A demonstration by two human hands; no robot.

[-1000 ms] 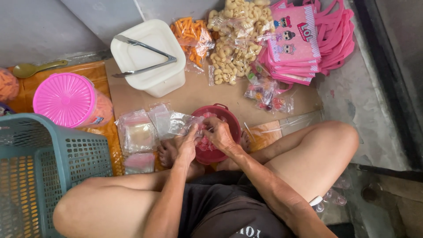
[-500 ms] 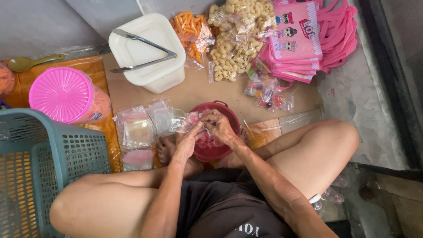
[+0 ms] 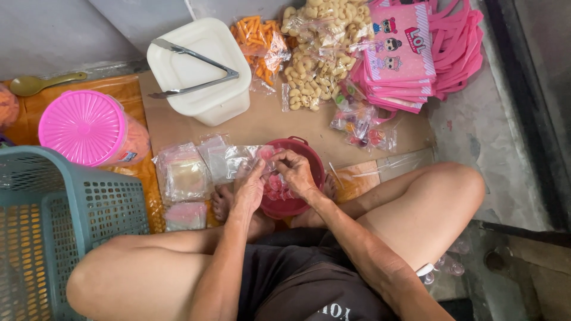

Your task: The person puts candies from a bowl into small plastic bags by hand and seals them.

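Observation:
I sit cross-legged on the floor over a red bowl (image 3: 309,151) that holds pink candies. My left hand (image 3: 250,187) and my right hand (image 3: 295,172) meet above the bowl's left rim, fingers pinched together on a small clear plastic bag (image 3: 264,156) with something pink in it. A pile of empty clear bags (image 3: 184,175) lies just left of my hands. What my fingertips hold inside the bag is too small to make out.
A white tub (image 3: 199,71) with metal tongs (image 3: 193,68) on its lid stands beyond the bowl. A pink-lidded jar (image 3: 83,128) and a grey-green basket (image 3: 53,226) are at left. Packets of orange and pale snacks (image 3: 315,47) and pink bags (image 3: 416,53) lie at the back.
My hands have stayed over the bowl, the fingers working slightly on the small bag. Nothing else has moved apart from a small shift of the camera.

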